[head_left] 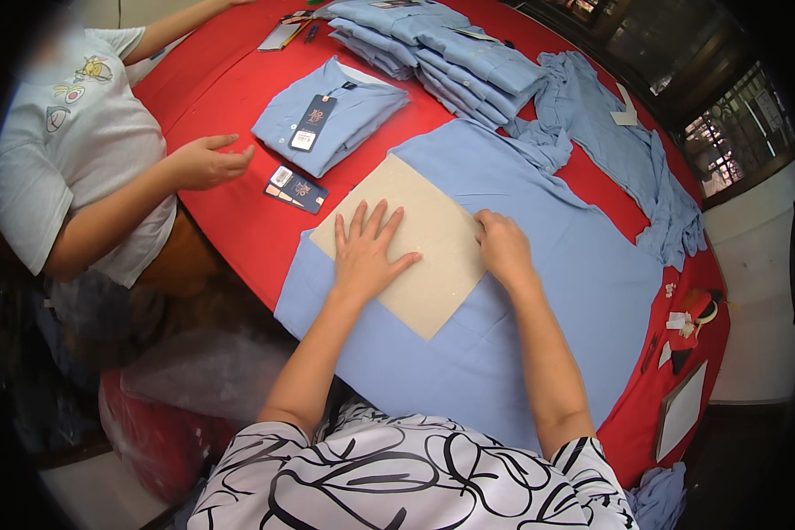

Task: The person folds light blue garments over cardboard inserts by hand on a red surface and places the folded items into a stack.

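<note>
Red cloth covers the long table (238, 221), and nearest the person a light blue shirt (539, 291) lies spread flat across it, smoothed wide so it can bear a tan cardboard sheet (433, 238) laid on its middle. Both hands press down on that board rather than grasp it: the left hand (367, 252) lies open, palm down with fingers fanned, seemingly to pin the card in place, while the right hand (503, 247) rests loosely curled at the board's right edge, knuckles up, closed around nothing that shows. So the board sits directly under both palms, touching them. Just beyond, a dark hang tag (296, 189) lies near a co-worker's hand (205, 161). Farther off sit one folded shirt (331, 119) with its tag, a stack of folded shirts (442, 49), and loose unfolded shirts (627, 155) crumpled to the right.
</note>
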Tool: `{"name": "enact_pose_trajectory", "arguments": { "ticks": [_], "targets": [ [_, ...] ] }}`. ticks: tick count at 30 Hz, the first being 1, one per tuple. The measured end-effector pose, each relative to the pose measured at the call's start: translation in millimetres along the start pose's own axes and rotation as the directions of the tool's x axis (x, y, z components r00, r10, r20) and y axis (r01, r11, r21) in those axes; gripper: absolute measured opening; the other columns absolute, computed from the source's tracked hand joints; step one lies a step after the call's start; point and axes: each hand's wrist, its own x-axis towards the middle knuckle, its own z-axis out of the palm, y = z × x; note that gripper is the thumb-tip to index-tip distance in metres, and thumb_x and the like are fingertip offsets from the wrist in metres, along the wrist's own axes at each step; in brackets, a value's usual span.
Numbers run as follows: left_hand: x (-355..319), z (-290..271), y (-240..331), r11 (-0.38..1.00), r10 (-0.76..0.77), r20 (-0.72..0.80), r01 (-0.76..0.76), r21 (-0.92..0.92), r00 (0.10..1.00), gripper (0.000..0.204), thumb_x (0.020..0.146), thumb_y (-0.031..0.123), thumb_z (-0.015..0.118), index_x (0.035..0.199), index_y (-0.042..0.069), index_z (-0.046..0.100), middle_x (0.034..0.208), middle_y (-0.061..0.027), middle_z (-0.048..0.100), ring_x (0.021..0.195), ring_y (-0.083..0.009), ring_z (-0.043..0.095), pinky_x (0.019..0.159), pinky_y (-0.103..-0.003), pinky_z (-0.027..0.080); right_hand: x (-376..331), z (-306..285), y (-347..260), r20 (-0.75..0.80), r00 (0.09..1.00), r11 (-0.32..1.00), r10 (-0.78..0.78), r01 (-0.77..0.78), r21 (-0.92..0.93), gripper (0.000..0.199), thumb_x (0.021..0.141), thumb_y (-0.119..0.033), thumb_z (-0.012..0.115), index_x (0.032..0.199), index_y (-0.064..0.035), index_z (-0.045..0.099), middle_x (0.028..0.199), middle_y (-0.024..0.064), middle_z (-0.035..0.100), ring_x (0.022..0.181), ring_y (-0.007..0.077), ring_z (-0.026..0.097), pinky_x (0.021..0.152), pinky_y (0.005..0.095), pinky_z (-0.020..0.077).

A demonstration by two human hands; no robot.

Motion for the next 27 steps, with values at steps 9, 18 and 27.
{"name": "enact_pose_trajectory", "arguments": {
  "ticks": [9,18,27],
  "targets": [
    [3,-1,3,1.000,0.007,0.013,-0.007,0.025,1.000,0.078,0.078,0.064,0.066,0.140,0.019,0.053,0.151,-0.0085,0.042,0.143,-0.0354,0.027,0.115,-0.063,0.010,76,-9,98,-0.567,0.813,0.932,0.135,-0.298,-0.206,0.046,0.081,-0.015,0.072,0.125,-0.0103,0.060,0.134,0.0137,0.054,0.120,0.0370,0.048,0.095,0.0499,0.0413],
    [1,-3,1,0.999,-0.007,0.022,0.006,0.040,1.000,0.078,0.078,0.060,0.067,0.140,0.015,0.052,0.151,-0.0062,0.042,0.143,-0.0359,0.027,0.114,-0.064,0.013,31,-133,-12,0.091,0.936,0.778,-0.339,0.225,0.586,0.034,0.086,-0.012,0.067,0.118,-0.0008,0.065,0.097,0.0100,0.070,0.094,0.0203,0.065,0.087,0.0327,0.0489],
    [-10,17,-20,0.988,0.140,-0.039,-0.137,0.072,0.989,0.064,0.091,0.040,0.054,0.144,0.005,0.043,0.153,-0.0140,0.035,0.146,-0.0309,0.025,0.118,-0.056,0.014,23,61,-57,-0.014,0.952,0.945,-0.306,0.302,-0.126,0.055,0.099,-0.042,0.048,0.144,-0.0105,0.045,0.159,0.0136,0.028,0.149,0.0335,0.018,0.117,0.0594,0.0112]
  ]
}}
